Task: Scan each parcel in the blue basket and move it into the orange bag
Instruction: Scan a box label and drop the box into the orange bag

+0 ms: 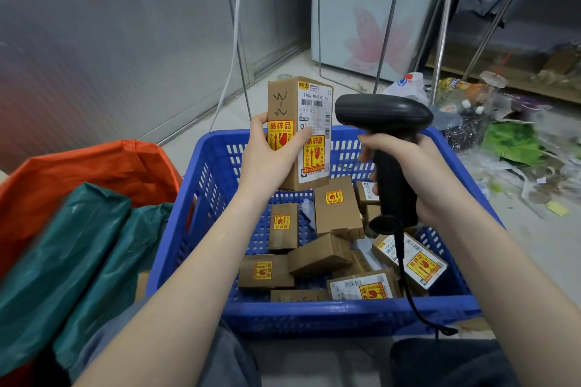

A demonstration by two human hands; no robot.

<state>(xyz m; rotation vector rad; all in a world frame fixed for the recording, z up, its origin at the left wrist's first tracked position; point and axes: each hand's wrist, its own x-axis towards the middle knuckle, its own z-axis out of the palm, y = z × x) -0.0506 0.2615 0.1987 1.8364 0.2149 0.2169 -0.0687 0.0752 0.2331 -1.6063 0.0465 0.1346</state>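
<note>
Half the orange bag (94, 173) hidden

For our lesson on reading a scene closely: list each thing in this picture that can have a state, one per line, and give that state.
Left hand: grips the held parcel.
Held parcel: upright, lifted above the basket, label facing the scanner.
Right hand: grips the scanner handle.
Scanner: raised, head beside the parcel.
Blue basket: holds many loose parcels.
Orange bag: open, green packets inside.
</note>
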